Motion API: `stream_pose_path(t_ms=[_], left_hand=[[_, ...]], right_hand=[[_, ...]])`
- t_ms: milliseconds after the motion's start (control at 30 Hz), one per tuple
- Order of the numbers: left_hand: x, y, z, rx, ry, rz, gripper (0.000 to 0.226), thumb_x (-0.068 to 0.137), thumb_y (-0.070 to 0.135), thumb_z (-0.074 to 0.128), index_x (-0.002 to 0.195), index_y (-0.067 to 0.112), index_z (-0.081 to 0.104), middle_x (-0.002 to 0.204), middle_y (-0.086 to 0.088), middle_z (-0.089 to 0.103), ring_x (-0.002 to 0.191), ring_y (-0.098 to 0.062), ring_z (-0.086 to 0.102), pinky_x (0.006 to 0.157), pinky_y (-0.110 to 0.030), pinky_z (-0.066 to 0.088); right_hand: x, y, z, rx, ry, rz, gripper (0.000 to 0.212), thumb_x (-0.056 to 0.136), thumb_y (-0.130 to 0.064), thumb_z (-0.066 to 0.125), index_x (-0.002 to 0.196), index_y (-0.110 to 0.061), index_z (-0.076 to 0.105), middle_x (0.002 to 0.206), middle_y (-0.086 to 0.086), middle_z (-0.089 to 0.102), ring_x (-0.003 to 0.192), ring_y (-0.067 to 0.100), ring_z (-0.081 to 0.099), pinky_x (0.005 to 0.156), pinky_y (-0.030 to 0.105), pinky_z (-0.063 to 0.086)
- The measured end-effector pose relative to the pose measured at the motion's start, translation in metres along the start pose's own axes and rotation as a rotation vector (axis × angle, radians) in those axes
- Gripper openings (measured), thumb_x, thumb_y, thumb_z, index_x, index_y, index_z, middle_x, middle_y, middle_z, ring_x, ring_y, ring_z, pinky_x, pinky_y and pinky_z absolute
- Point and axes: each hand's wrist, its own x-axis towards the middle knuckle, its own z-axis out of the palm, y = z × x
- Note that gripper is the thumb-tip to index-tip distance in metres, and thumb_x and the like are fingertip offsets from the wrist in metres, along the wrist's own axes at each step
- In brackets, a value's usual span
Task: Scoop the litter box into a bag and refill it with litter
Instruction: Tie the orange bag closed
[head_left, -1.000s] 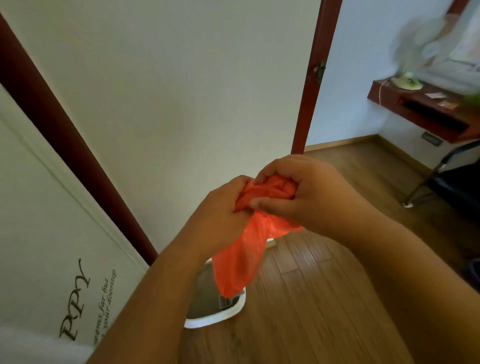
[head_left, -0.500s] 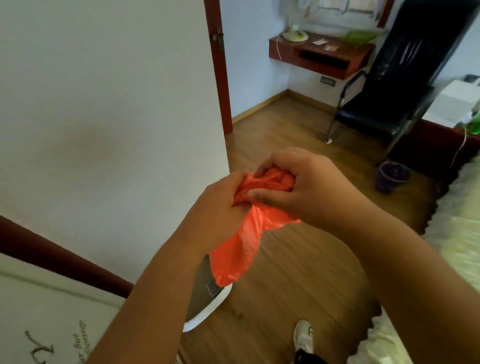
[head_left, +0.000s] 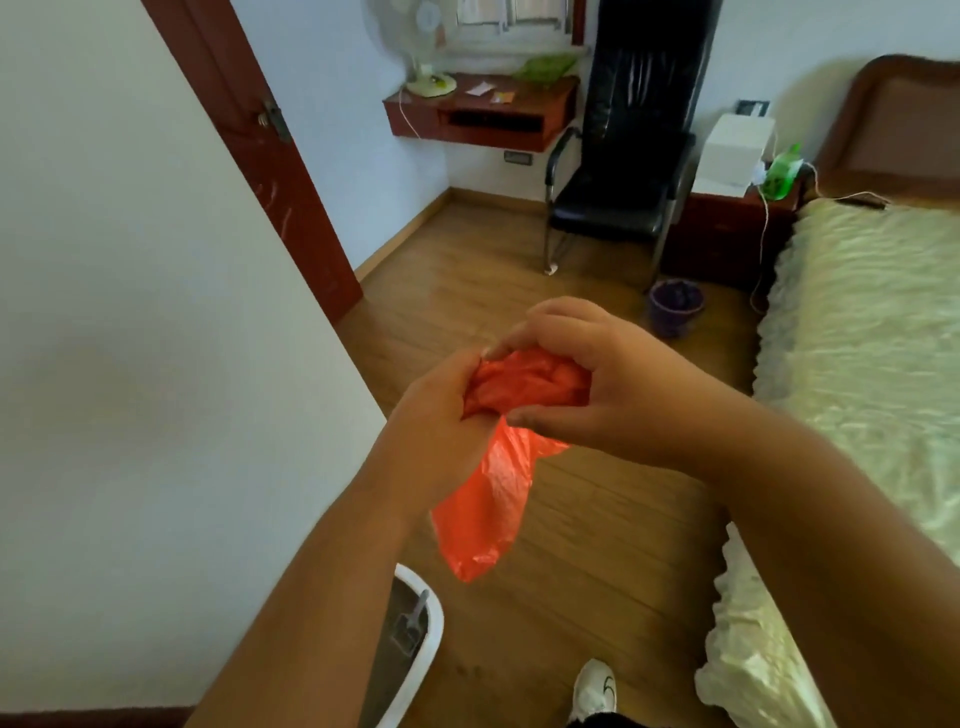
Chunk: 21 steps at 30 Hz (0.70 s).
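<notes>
Both hands (head_left: 524, 395) bunching crinkled orange plastic bag (head_left: 488, 499), loose end hanging

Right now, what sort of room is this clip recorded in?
Most likely a home bedroom: a bed with a pale green quilted cover and wooden headboard, a dark red wooden nightstand beside it, and a black leather chair.

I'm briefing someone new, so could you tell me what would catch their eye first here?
The orange bag at centre, bunched between both hands, left hand and right hand, its tail hanging down. Below it, at the bottom edge by the wall, the white litter box with a scoop inside.
</notes>
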Motion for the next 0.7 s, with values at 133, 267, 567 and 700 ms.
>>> stream_pose_path(t_ms=[133, 267, 567, 700], left_hand=[[0.036, 0.012, 0.012, -0.005, -0.047, 0.052, 0.017, 0.100, 0.030, 0.063, 0.099, 0.046, 0.057, 0.088, 0.022, 0.066, 0.081, 0.002, 0.065, 0.070, -0.008, 0.050], [0.068, 0.023, 0.025, -0.025, -0.092, 0.065, 0.018, 0.100, 0.029, 0.062, 0.107, 0.045, 0.060, 0.087, 0.020, 0.068, 0.080, 0.001, 0.066, 0.066, -0.011, 0.050], [0.138, 0.048, 0.064, -0.080, -0.206, 0.117, 0.026, 0.096, 0.017, 0.063, 0.108, 0.040, 0.063, 0.089, 0.012, 0.069, 0.081, -0.006, 0.067, 0.073, -0.034, 0.057], [0.169, 0.053, 0.083, -0.117, -0.241, 0.163, 0.031, 0.091, 0.011, 0.064, 0.095, 0.041, 0.063, 0.087, 0.015, 0.067, 0.078, -0.003, 0.063, 0.067, -0.030, 0.050]], right_hand=[[0.009, 0.026, -0.021, -0.049, 0.103, 0.005, 0.039, 0.081, -0.046, 0.078, 0.118, -0.042, 0.066, 0.120, -0.024, 0.052, 0.109, 0.000, 0.055, 0.087, 0.019, 0.055], [0.017, 0.048, -0.043, -0.074, 0.166, 0.026, 0.033, 0.080, -0.047, 0.078, 0.111, -0.040, 0.069, 0.112, -0.023, 0.057, 0.102, -0.001, 0.058, 0.084, 0.022, 0.057], [0.021, 0.093, -0.089, -0.101, 0.243, 0.161, 0.029, 0.080, -0.045, 0.080, 0.107, -0.040, 0.070, 0.108, -0.019, 0.058, 0.098, 0.002, 0.059, 0.086, 0.027, 0.057], [0.021, 0.113, -0.102, -0.099, 0.318, 0.226, 0.027, 0.079, -0.045, 0.081, 0.103, -0.038, 0.072, 0.102, -0.019, 0.060, 0.092, 0.002, 0.061, 0.082, 0.027, 0.057]])
